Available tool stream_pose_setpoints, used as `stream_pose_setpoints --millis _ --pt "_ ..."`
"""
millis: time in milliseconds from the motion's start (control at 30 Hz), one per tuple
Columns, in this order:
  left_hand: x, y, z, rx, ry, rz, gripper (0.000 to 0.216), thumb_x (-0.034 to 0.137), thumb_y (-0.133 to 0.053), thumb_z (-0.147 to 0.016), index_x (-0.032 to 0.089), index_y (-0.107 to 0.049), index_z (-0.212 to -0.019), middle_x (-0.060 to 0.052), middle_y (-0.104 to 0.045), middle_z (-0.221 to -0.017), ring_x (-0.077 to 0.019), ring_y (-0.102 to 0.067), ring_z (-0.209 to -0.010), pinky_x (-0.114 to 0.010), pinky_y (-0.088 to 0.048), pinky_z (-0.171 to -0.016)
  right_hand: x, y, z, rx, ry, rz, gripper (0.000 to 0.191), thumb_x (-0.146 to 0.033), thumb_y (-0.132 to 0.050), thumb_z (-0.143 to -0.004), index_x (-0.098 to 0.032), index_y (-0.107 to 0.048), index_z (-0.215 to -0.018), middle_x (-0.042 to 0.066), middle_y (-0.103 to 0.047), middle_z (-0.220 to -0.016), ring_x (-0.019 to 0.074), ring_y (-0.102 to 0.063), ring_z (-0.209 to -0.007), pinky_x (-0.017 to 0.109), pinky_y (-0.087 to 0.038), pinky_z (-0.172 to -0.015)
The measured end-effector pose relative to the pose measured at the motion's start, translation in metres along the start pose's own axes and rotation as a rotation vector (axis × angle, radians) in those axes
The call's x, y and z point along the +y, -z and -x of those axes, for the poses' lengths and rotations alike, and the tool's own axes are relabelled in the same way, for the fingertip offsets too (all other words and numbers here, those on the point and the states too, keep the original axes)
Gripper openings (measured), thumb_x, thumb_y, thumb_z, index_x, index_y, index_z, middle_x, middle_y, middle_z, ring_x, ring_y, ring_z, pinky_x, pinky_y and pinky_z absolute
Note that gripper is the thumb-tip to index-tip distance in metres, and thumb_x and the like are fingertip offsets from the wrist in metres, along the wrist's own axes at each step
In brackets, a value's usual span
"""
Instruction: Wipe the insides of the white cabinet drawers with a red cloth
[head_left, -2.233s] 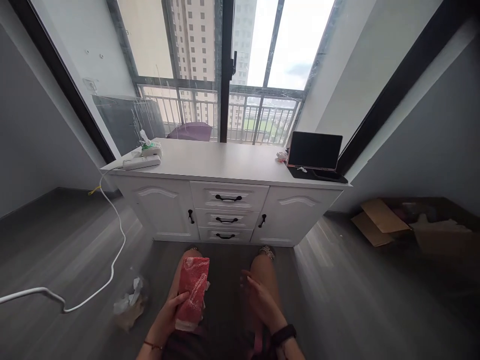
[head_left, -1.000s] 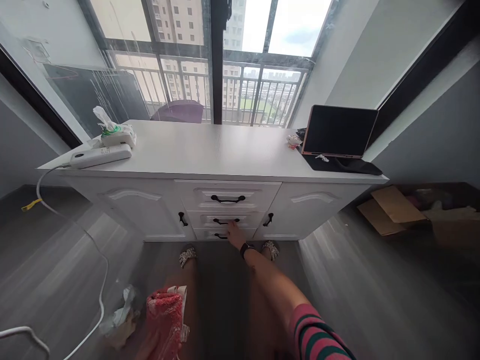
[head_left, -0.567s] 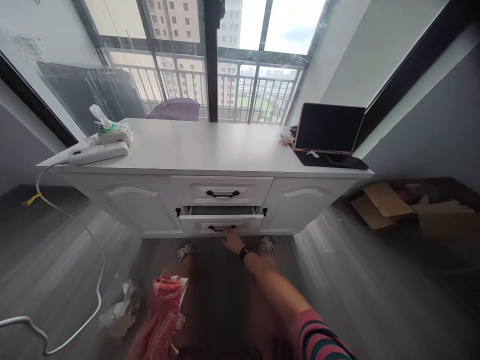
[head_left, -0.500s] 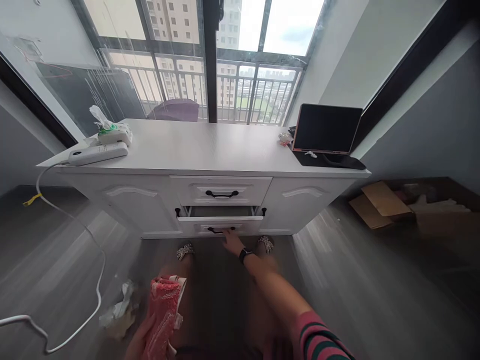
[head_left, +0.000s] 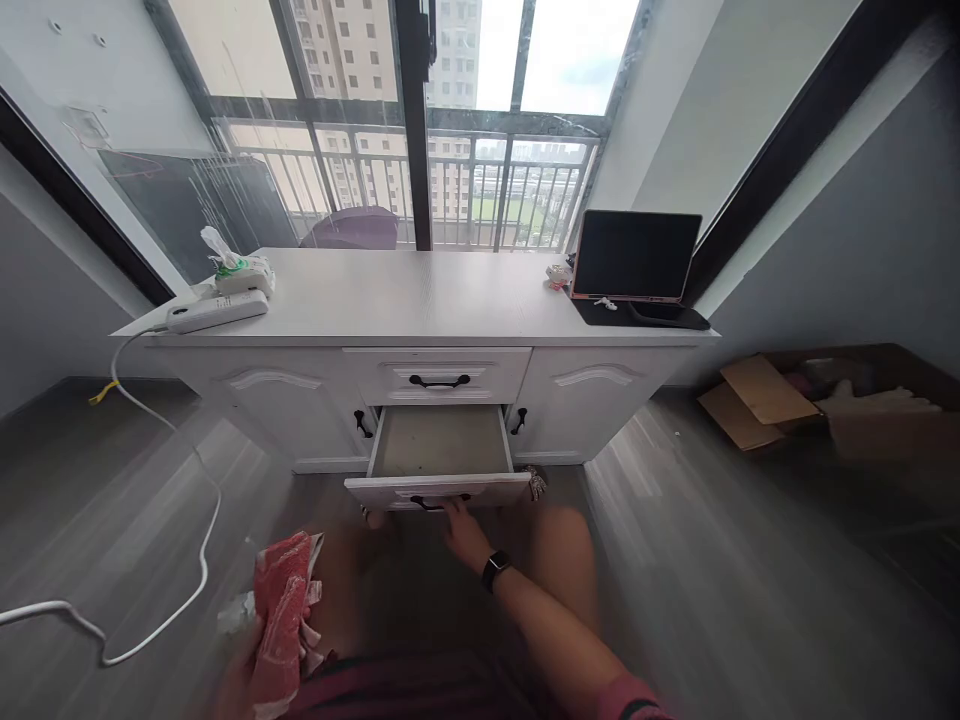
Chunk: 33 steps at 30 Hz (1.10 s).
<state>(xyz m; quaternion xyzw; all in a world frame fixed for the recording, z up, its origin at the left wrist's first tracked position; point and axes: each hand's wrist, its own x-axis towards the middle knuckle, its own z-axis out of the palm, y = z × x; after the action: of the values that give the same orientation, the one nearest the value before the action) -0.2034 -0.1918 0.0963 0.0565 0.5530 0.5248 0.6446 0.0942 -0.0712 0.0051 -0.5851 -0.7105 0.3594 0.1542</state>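
Note:
My right hand (head_left: 463, 532), with a black watch on the wrist, grips the black handle (head_left: 439, 501) of the middle drawer (head_left: 439, 447) of a white cabinet (head_left: 420, 300). The drawer stands pulled far out and its inside looks bare. My left hand (head_left: 240, 670) at the bottom left holds a red, plastic-wrapped bundle (head_left: 281, 620) beside my knee. My fingers are mostly hidden behind the bundle.
On the cabinet top lie a white power strip (head_left: 217, 312), a tissue pack (head_left: 240, 272) and, at the right, a dark tablet (head_left: 635, 256) on a black mat. A white cable (head_left: 150, 600) snakes over the floor at left. Crumpled wrapping (head_left: 236, 610) lies nearby. Cardboard boxes (head_left: 757, 400) sit at right.
My right hand reached to the middle drawer's handle and pulled it from shut to far out. The red bundle moved down and left with my left hand.

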Motion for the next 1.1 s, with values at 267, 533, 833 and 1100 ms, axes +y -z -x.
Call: stream_pose_setpoints --millis 267,533,833,1100 --pt "0.008 -0.033 0.023 0.119 -0.06 -0.075 0.082 0.025 -0.086 -0.045 0.032 -0.065 -0.124 -0.006 -0.079 -0.093 -0.0431 -0.065 -0.11 -0.051 -0.061 -0.082 -0.003 -0.012 0.013 -0.024 -0.038 -0.038 0.057 -0.003 -0.054 -0.078 -0.016 -0.05 -0.133 0.015 -0.043 -0.144 0.0235 -0.058 -0.12 0.035 -0.046 -0.102" --pt "0.002 -0.027 0.008 0.072 0.02 0.02 0.087 0.012 -0.083 -0.045 0.026 -0.064 -0.128 -0.004 -0.079 -0.085 -0.0357 -0.074 -0.079 -0.044 -0.063 -0.069 -0.012 -0.02 0.004 -0.05 -0.079 -0.012 0.054 -0.004 -0.056 -0.078 -0.018 -0.052 -0.129 0.015 -0.046 -0.141 0.0245 -0.062 -0.115 0.036 -0.049 -0.098" --pt "-0.008 -0.034 0.002 -0.032 0.011 0.042 0.077 0.013 -0.088 -0.046 0.027 -0.068 -0.12 -0.004 -0.079 -0.091 -0.0323 -0.074 -0.084 -0.038 -0.062 -0.076 -0.025 -0.022 0.005 -0.037 -0.122 -0.01 0.05 -0.007 -0.056 -0.081 -0.016 -0.051 -0.13 0.017 -0.046 -0.14 0.0249 -0.062 -0.115 0.037 -0.049 -0.098" --pt "-0.011 -0.025 -0.006 -0.043 0.019 0.014 0.072 0.016 -0.088 -0.047 0.027 -0.068 -0.116 -0.003 -0.079 -0.084 -0.0282 -0.074 -0.07 -0.036 -0.061 -0.067 -0.022 -0.019 0.009 -0.039 -0.095 -0.014 0.055 -0.005 -0.054 -0.079 -0.017 -0.05 -0.132 0.015 -0.045 -0.141 0.0235 -0.061 -0.115 0.035 -0.048 -0.098"
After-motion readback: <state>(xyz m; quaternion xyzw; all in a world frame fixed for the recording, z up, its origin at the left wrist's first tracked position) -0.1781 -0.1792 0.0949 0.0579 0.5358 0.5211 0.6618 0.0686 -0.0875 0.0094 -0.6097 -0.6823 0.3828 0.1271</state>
